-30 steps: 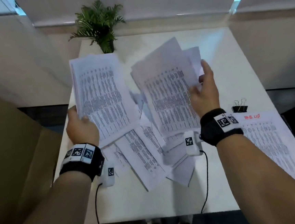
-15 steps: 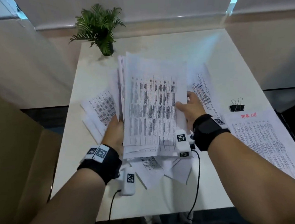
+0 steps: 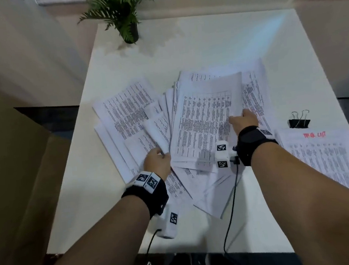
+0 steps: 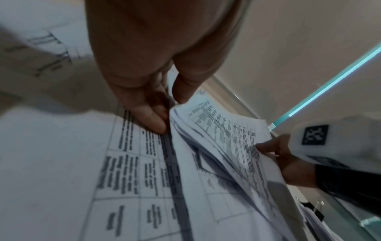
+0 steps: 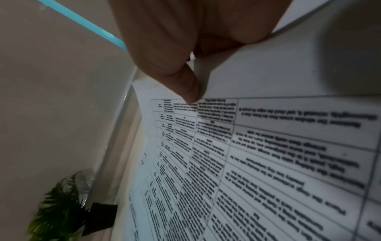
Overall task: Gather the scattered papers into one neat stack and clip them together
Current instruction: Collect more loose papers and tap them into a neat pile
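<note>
Printed sheets lie fanned over the middle of the white table (image 3: 204,45). On top rests a thick bundle of papers (image 3: 206,117). My right hand (image 3: 240,119) grips the bundle's right edge, thumb on the top sheet (image 5: 268,146) and fingers hidden beneath. My left hand (image 3: 160,154) pinches the edges of sheets at the bundle's lower left corner; in the left wrist view its thumb and fingers (image 4: 152,117) close on the paper beside the bundle (image 4: 226,138). A black binder clip (image 3: 299,121) lies to the right, apart from both hands.
A sheet with red writing at its top (image 3: 319,162) lies at the table's right edge, just below the clip. A small potted plant (image 3: 121,14) stands at the back left. A brown cardboard surface (image 3: 14,167) sits left of the table.
One second ago each hand held its own bundle in the air. The bundles came together and now lie low on the spread papers; my left hand slid to the lower left corner.
</note>
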